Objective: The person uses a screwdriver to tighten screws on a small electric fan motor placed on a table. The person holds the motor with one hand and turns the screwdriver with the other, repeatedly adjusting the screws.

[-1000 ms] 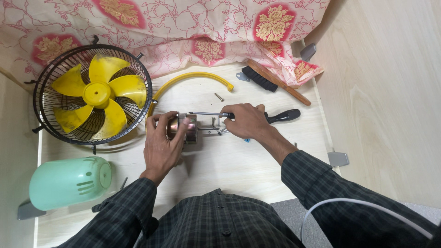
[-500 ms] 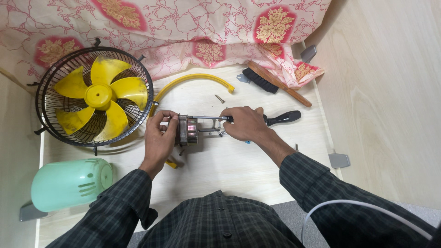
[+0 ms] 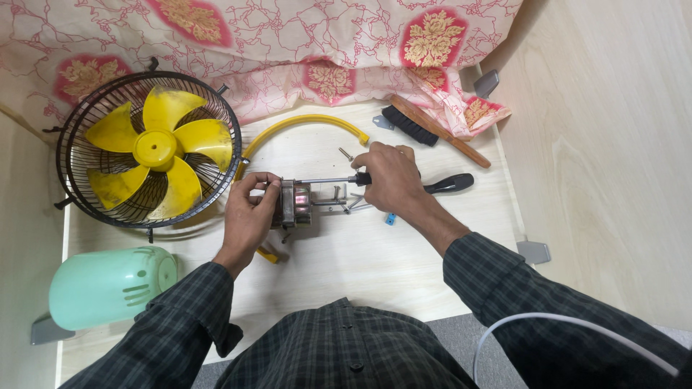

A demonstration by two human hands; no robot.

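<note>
My left hand [image 3: 249, 210] grips a small metal fan motor [image 3: 296, 204] lying on its side on the pale wooden table [image 3: 360, 266]. My right hand [image 3: 388, 175] is closed round the black handle of a screwdriver [image 3: 339, 180] whose shaft points left into the motor. A second black tool handle [image 3: 448, 184] sticks out to the right behind that hand. Loose screws [image 3: 346, 154] and small metal parts lie by the motor.
A black wire fan guard [image 3: 76, 144] with yellow blades [image 3: 151, 148] lies at the left. A mint green plastic housing [image 3: 108, 286] sits at the front left. A yellow curved ring piece [image 3: 303, 122], a wooden brush [image 3: 429, 130] and floral cloth [image 3: 288, 43] lie at the back.
My left hand has shifted left and opened its hold round the motor's end, uncovering the motor body. My right hand has stayed on the screwdriver, its shaft now plainly in line with the motor.
</note>
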